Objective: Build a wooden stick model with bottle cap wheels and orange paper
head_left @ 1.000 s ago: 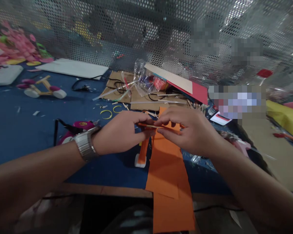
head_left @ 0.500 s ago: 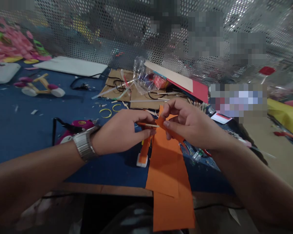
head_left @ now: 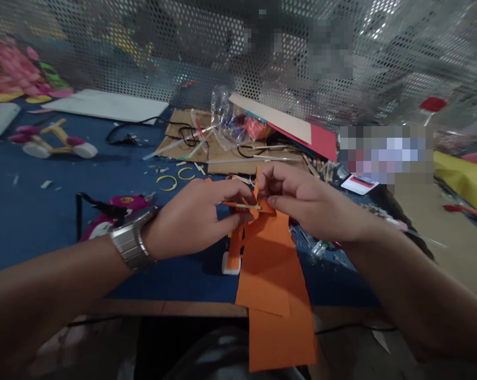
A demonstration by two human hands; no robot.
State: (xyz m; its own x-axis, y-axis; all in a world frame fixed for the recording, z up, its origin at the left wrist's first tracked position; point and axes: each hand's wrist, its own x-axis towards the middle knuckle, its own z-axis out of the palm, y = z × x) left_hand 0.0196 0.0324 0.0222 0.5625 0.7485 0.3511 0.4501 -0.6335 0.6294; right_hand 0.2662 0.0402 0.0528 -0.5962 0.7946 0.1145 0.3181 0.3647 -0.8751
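Note:
My left hand (head_left: 194, 216), with a metal watch (head_left: 133, 240) on its wrist, pinches a thin wooden stick (head_left: 248, 206) partly covered in orange. Close beside the stick's tip, my right hand (head_left: 307, 200) is closed on a small piece of orange paper (head_left: 265, 206). Below both hands lie overlapping orange paper sheets (head_left: 280, 338), which hang over the table's front edge. Under my left fingers stands an orange-covered piece with a white block (head_left: 231, 264) at its near end; its upper part is hidden by the hand.
A small stick model (head_left: 56, 148) with white wheels stands at the left. A magenta tool (head_left: 99, 219) with a black cord lies near my left wrist. Yellow rings (head_left: 167, 183), cardboard (head_left: 230, 160) and a clear plastic bag (head_left: 224, 124) are behind. A perforated metal panel (head_left: 175, 47) closes off the back.
The small orange paper in my right hand has turned and now lies flatter beside the stick's tip. My hands stay close together. The whole view has shifted slightly.

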